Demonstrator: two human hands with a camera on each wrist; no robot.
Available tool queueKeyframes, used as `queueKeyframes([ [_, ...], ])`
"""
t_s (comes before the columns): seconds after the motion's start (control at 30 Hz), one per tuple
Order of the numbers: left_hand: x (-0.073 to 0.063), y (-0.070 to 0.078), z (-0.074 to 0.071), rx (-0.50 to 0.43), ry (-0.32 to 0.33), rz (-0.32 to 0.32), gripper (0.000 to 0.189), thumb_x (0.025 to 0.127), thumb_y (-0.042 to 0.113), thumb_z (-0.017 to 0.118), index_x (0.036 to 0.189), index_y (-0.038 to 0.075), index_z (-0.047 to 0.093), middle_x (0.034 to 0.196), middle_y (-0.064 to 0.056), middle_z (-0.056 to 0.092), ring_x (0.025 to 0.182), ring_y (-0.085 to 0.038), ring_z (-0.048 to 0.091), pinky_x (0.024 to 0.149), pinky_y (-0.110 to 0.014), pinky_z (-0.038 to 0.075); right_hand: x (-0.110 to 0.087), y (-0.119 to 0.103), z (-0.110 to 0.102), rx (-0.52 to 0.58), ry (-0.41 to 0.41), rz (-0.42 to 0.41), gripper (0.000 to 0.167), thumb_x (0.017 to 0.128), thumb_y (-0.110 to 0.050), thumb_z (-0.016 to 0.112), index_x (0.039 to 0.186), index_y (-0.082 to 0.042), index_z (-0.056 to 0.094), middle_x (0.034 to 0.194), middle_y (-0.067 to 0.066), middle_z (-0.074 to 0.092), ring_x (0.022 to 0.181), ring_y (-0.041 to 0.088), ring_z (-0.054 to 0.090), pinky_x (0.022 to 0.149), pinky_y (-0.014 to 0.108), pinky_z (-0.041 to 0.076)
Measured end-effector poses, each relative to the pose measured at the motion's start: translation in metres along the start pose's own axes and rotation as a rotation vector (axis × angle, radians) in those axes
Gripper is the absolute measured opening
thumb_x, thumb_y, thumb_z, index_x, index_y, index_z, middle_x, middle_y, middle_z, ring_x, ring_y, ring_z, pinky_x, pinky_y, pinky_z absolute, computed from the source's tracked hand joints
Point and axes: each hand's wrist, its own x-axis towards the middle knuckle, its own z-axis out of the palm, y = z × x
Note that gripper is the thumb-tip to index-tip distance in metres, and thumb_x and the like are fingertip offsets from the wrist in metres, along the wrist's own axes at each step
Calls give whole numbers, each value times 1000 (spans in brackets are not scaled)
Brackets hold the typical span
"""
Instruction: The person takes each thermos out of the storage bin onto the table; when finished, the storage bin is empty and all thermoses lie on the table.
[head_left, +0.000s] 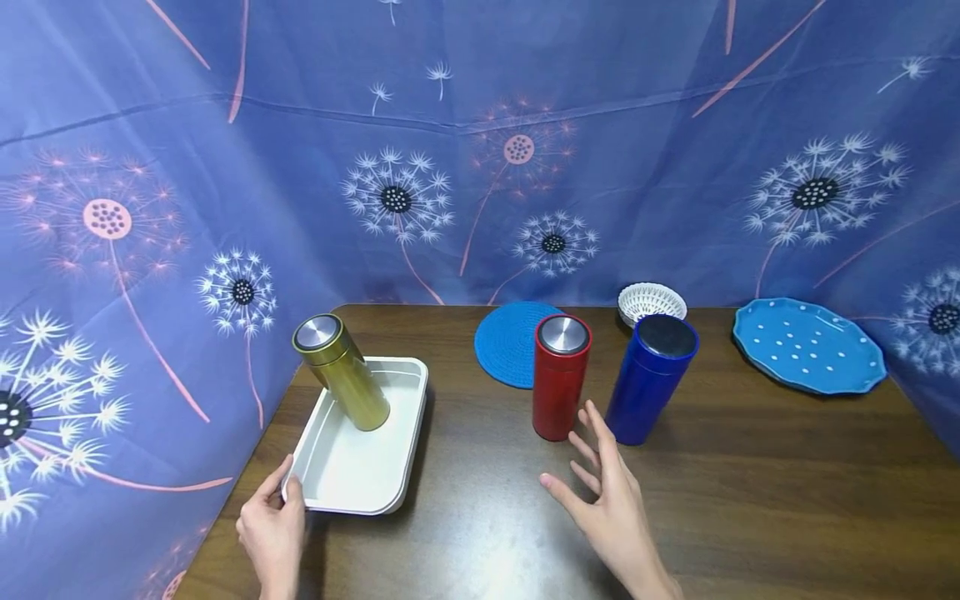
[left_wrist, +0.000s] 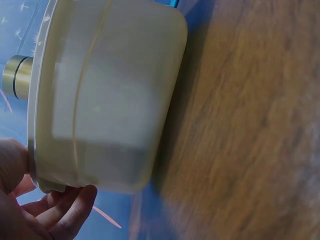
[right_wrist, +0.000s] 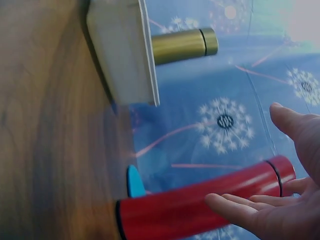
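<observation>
My left hand pinches the near left corner of a white rectangular tub. In the left wrist view the thumb lies at the tub's rim and the fingers are under it. A gold flask with a silver lid stands upright in the tub. With fingers spread, my right hand is beside a red flask; whether the fingertips touch it I cannot tell. A blue flask with a dark lid stands just right of the red one, partly behind the fingertips.
Behind the red flask lies a round blue mat. A white openwork bowl sits behind the blue flask. Farther right is a blue plate with white dots. Dandelion-print cloth borders the wooden table at the back and sides.
</observation>
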Motion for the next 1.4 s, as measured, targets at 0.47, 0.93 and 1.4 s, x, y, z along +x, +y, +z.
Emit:
queueKeyframes([
  [0.47, -1, -1, -1, 9, 22, 15, 27, 84, 5, 66, 109, 9, 75, 82, -19, 73, 66, 4, 53, 67, -48, 42, 6, -3, 45, 108, -191, 23, 91, 78, -22, 82, 151, -33, 29, 149, 11, 43, 125, 36, 53, 86, 44, 53],
  [0.93, -2, 3, -2, 13, 24, 30, 27, 84, 4, 65, 108, 8, 75, 78, -20, 73, 61, -20, 59, 63, -48, 42, 51, -13, 75, 126, -235, -177, 91, 80, -25, 81, 152, -33, 27, 148, 7, 45, 124, 29, 56, 89, 43, 52],
  [1.4, -3, 3, 0, 17, 32, 33, 27, 83, 2, 66, 108, 7, 75, 81, -19, 73, 62, -16, 59, 64, -48, 43, 91, -40, 111, 162, -293, -233, 90, 81, -22, 79, 154, -28, 27, 148, 11, 45, 125, 32, 55, 90, 48, 50],
])
